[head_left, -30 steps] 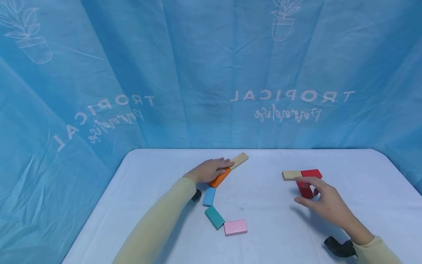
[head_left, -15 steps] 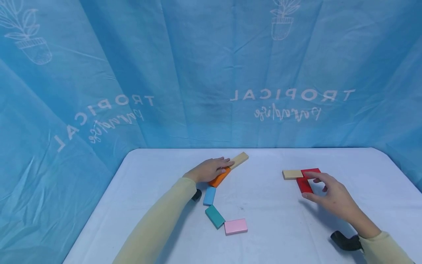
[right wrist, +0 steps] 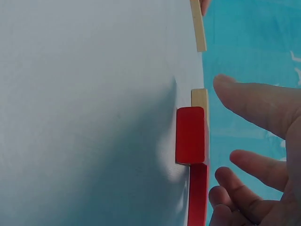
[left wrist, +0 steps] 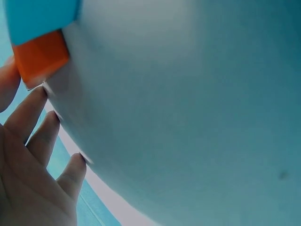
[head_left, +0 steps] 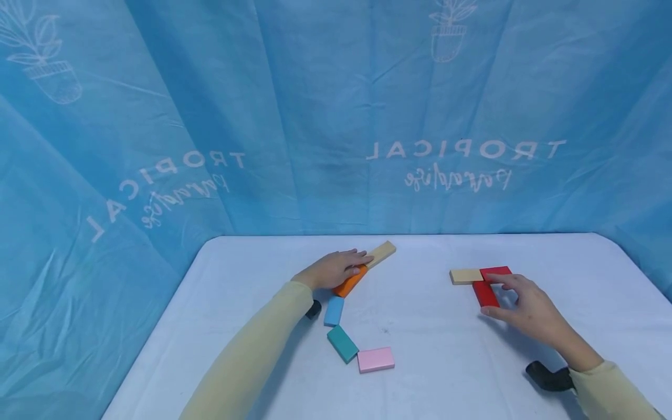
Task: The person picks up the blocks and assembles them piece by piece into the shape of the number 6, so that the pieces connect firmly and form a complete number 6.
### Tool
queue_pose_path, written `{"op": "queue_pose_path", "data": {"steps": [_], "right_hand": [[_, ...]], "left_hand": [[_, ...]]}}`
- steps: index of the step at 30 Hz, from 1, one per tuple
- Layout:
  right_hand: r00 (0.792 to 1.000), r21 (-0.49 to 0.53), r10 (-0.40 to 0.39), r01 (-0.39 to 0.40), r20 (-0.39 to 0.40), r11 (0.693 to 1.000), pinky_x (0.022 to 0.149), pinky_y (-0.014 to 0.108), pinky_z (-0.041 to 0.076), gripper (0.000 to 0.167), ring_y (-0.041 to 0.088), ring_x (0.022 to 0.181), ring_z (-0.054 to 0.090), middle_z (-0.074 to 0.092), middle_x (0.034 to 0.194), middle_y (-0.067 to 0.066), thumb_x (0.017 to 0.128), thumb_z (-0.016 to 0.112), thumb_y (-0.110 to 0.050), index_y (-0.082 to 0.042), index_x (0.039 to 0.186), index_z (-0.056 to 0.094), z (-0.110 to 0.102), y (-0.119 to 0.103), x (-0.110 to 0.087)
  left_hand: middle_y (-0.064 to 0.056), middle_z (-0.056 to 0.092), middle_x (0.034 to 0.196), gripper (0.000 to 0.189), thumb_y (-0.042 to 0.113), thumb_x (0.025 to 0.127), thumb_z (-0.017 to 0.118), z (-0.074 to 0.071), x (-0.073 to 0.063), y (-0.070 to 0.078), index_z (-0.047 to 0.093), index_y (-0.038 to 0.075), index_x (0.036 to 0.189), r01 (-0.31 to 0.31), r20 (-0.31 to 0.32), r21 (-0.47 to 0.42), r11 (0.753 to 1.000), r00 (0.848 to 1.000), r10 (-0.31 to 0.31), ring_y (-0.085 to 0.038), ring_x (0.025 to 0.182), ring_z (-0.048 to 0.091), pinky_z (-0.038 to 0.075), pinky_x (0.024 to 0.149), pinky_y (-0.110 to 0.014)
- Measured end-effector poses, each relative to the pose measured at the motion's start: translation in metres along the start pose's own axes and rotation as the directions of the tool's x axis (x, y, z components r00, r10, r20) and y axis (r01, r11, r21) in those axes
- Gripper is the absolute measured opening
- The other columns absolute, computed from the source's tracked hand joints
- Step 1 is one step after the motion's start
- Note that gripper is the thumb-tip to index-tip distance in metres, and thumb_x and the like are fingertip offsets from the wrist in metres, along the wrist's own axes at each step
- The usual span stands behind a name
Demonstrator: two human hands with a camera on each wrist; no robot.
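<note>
My left hand (head_left: 333,270) lies with fingers extended over the far end of an orange block (head_left: 349,283), where a plain wooden block (head_left: 382,254) meets it. In the left wrist view, the thumb is beside the orange block (left wrist: 42,56) and the other fingertips reach the white cloth. At the right, my right hand (head_left: 530,306) hovers with thumb and index finger spread about a red block (head_left: 485,294). A gap shows between those fingers and the red block (right wrist: 190,135) in the right wrist view. Another red block (head_left: 496,271) and a wooden block (head_left: 465,276) adjoin it.
Below the orange block, a blue block (head_left: 333,311), a teal block (head_left: 342,344) and a pink block (head_left: 375,360) continue a curved row on the white table (head_left: 420,385). A blue curtain (head_left: 336,116) hangs behind. Black mounts (head_left: 548,376) sit at both wrists.
My right hand has shifted a little to the right and away, its thumb and index finger now at the ends of the near red block. The left hand stays in place.
</note>
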State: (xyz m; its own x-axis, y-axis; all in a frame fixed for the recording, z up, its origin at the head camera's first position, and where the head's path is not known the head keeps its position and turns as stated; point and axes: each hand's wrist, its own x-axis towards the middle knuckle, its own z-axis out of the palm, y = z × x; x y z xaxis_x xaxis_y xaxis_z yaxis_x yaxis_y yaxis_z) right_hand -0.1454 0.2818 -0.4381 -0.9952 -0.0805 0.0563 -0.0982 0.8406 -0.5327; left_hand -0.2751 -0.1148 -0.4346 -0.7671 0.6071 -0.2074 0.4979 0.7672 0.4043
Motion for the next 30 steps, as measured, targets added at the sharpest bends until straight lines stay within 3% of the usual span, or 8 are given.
{"op": "queue_pose_path", "data": {"steps": [9, 30], "right_hand": [[0.999, -0.019, 0.006, -0.005, 0.043, 1.000, 0.074, 0.055, 0.058, 0.087, 0.046, 0.108, 0.053, 0.054, 0.121, 0.030, 0.070, 0.092, -0.035, 0.002, 0.138, 0.053, -0.0002, 0.0011, 0.0051], [0.999, -0.045, 0.009, -0.006, 0.053, 0.999, 0.074, 0.053, 0.059, 0.089, 0.043, 0.104, 0.055, 0.057, 0.115, 0.027, 0.068, 0.093, -0.033, 0.005, 0.136, 0.053, 0.0038, 0.0045, 0.0091]], "left_hand": [[0.005, 0.035, 0.161, 0.047, 0.027, 0.109, 0.045, -0.0009, -0.0013, 0.0009, 0.040, 0.031, 0.155, -0.001, -0.005, -0.004, 1.000, 1.000, 0.001, -0.022, 0.151, 0.027, 0.024, 0.121, -0.048], [0.005, 0.035, 0.161, 0.047, 0.027, 0.109, 0.046, 0.0001, -0.0007, 0.0002, 0.040, 0.031, 0.155, -0.005, -0.009, 0.012, 1.000, 1.000, 0.005, -0.022, 0.150, 0.027, 0.024, 0.121, -0.047]]}}
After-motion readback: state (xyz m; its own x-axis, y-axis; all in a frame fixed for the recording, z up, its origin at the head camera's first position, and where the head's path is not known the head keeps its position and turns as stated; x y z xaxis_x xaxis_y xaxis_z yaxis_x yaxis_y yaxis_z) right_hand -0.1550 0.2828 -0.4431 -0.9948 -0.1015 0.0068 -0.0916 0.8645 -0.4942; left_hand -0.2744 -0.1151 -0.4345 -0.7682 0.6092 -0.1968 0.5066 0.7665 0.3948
